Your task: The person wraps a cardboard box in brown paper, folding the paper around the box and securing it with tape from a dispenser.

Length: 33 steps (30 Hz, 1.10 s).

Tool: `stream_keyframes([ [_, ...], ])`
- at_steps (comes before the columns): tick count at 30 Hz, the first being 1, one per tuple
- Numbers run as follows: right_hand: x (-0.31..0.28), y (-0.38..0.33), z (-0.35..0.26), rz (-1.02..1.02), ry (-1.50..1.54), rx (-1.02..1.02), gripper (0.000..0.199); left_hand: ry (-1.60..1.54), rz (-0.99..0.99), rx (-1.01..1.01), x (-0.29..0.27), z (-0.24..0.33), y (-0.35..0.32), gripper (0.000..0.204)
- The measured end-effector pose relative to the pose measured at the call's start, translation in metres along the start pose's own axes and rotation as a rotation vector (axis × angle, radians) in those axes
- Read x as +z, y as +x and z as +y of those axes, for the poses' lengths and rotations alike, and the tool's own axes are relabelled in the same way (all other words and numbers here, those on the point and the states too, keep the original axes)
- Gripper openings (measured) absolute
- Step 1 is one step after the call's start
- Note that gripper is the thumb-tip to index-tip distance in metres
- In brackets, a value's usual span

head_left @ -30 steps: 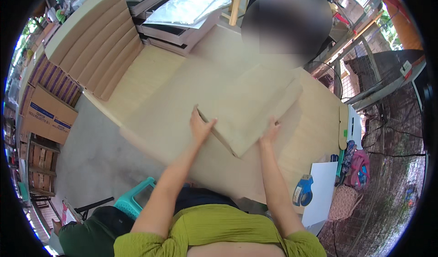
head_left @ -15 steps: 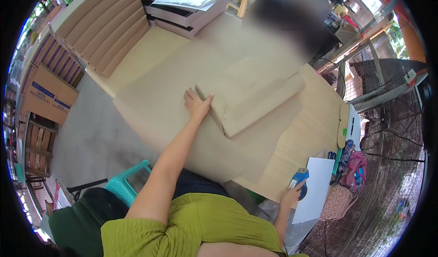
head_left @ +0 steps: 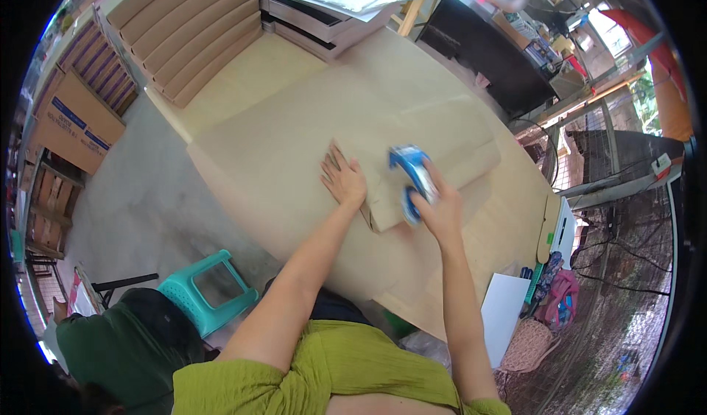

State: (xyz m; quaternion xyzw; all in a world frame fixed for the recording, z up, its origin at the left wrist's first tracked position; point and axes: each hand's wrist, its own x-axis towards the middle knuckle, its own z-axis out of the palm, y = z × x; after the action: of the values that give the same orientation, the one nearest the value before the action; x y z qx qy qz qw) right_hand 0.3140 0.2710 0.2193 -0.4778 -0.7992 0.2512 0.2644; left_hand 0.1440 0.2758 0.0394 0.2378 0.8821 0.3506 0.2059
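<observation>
On the table lies a wide sheet of brown paper (head_left: 258, 146) with a flat package (head_left: 449, 139) folded up in it. My left hand (head_left: 345, 183) rests with spread fingers on the folded left edge of the package, near its front corner. My right hand (head_left: 442, 210) grips a blue tape dispenser (head_left: 412, 163) just above the package, to the right of my left hand. The dispenser is smeared by motion, and I cannot tell whether it touches the paper.
Brown padded panels (head_left: 191, 39) stand at the table's far left, beside stacked boxes (head_left: 324, 28) topped with plastic. A white sheet (head_left: 504, 315) and a pink woven bag (head_left: 526, 345) lie at the near right. A teal stool (head_left: 195, 297) and a person in green (head_left: 121, 349) are at the near left.
My right hand has brought the tape dispenser from the white sheet at the right over to the package. My left hand stays on the fold. My view has shifted slightly.
</observation>
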Motion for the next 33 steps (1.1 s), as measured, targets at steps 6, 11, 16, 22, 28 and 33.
stream_keyframes([
  [6,0.078,0.12,-0.036,-0.263,-0.26,0.037,0.065,-0.021,-0.019,-0.014,-0.006,0.007,-0.004,0.071],
  [11,0.097,0.162,-0.03,-0.57,-0.395,0.046,0.063,-0.09,-0.007,-0.001,-0.008,0.006,-0.003,0.071],
  [16,0.086,0.173,-0.033,-0.739,-0.497,-0.011,0.061,-0.122,-0.003,-0.007,-0.008,0.007,-0.007,0.069],
  [22,0.049,0.132,-0.043,-0.844,-0.57,0.051,0.054,-0.118,0.056,0.003,0.0,0.003,-0.007,0.07],
  [28,-0.002,0.045,-0.018,-0.908,-0.565,0.075,0.058,-0.068,0.058,-0.026,-0.001,0.003,-0.003,0.07],
  [33,-0.008,0.034,-0.005,-0.973,-0.546,0.156,0.046,-0.026,0.074,0.03,-0.018,0.011,-0.007,0.068],
])
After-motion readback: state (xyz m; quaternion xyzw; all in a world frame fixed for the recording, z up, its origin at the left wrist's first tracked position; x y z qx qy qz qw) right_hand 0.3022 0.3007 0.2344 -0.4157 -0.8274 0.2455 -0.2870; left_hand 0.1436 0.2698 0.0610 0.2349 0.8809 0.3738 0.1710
